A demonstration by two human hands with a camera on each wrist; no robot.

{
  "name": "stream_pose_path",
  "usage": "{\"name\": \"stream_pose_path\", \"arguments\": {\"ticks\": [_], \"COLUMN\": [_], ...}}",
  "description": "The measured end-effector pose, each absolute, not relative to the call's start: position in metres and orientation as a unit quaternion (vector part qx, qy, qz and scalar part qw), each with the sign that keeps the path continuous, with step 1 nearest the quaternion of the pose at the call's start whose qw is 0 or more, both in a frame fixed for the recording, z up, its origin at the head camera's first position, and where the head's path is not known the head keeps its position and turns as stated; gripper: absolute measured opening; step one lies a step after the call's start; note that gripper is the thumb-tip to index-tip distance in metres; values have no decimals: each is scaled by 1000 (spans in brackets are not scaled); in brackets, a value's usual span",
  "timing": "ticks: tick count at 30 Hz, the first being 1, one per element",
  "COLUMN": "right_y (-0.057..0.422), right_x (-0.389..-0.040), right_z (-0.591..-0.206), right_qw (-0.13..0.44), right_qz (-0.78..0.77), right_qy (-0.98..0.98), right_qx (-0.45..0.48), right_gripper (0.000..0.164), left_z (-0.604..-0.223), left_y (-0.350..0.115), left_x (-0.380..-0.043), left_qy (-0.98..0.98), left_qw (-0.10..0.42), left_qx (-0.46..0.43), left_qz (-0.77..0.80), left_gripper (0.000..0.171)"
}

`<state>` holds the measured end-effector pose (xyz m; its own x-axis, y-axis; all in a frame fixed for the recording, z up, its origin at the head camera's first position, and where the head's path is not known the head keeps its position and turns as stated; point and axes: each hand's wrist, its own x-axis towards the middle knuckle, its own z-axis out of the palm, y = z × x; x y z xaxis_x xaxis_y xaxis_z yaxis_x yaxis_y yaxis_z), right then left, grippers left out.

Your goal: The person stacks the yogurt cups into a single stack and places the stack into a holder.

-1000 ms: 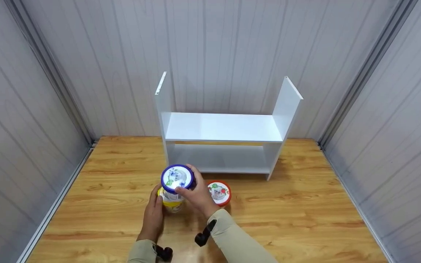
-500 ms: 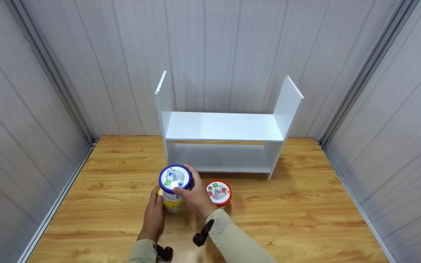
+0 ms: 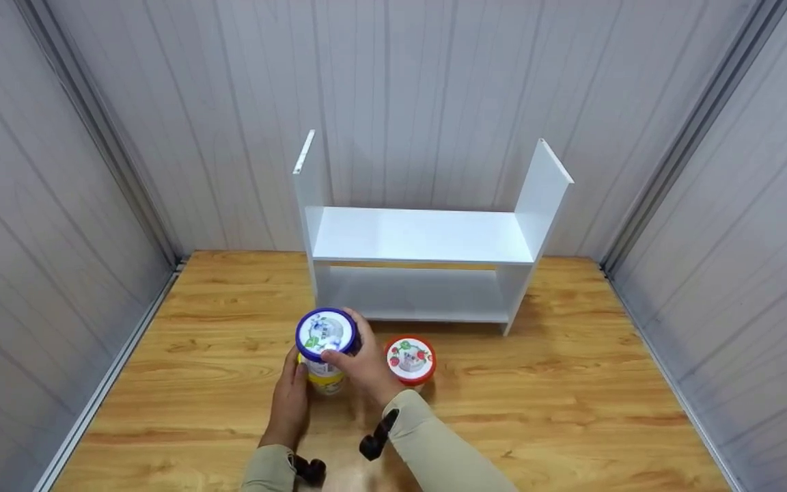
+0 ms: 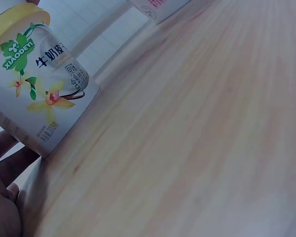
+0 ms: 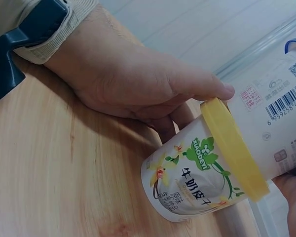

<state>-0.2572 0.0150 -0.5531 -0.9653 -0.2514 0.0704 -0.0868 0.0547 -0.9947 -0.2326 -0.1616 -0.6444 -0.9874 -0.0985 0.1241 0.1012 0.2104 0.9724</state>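
Note:
In the head view, a white tub with a blue lid (image 3: 325, 333) stands on top of a yellow-lidded tub (image 3: 326, 384). My right hand (image 3: 369, 365) grips the blue-lidded tub from the right, thumb at its near side. My left hand (image 3: 290, 403) holds the yellow-lidded tub, fingers on its left side. The right wrist view has the left thumb (image 5: 219, 90) at the yellow lid (image 5: 232, 148); the upper tub's base appears to touch that lid. Yellow flowers and green leaves decorate the lower tub (image 4: 44, 79) in the left wrist view.
A red-lidded tub (image 3: 410, 359) stands on the wooden table (image 3: 571, 410), just right of my right hand. Behind the tubs is a white two-level shelf (image 3: 424, 236) with tall side panels. Pale panelled walls (image 3: 421, 82) enclose the table at the back and both sides.
The blue-lidded tub has shifted slightly left over the yellow-lidded tub, together with my right hand. My left hand stays on the lower tub. The head view has tilted a little.

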Motion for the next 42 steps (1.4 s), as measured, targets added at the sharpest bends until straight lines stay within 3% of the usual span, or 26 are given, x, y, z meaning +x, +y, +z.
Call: {"name": "stream_pose_path", "arguments": {"ticks": [30, 35, 42], "right_y": [7, 6, 10], "right_x": [-264, -265, -266], "right_z": [-553, -554, -555], "right_qw": [82, 67, 90], "right_qz": [-659, -656, -661], "right_qy": [742, 744, 738], "right_qx": [-92, -106, -106], "right_gripper": [95, 92, 97], "left_z": [-640, -632, -641], "left_y": [-161, -160, -161], "left_x": [-232, -230, -232], "left_qy": [-768, -773, -779], "left_qw": [56, 65, 70], "left_qx": [15, 8, 13], "left_qz": [-638, -630, -623], "left_gripper": [56, 52, 57]}}
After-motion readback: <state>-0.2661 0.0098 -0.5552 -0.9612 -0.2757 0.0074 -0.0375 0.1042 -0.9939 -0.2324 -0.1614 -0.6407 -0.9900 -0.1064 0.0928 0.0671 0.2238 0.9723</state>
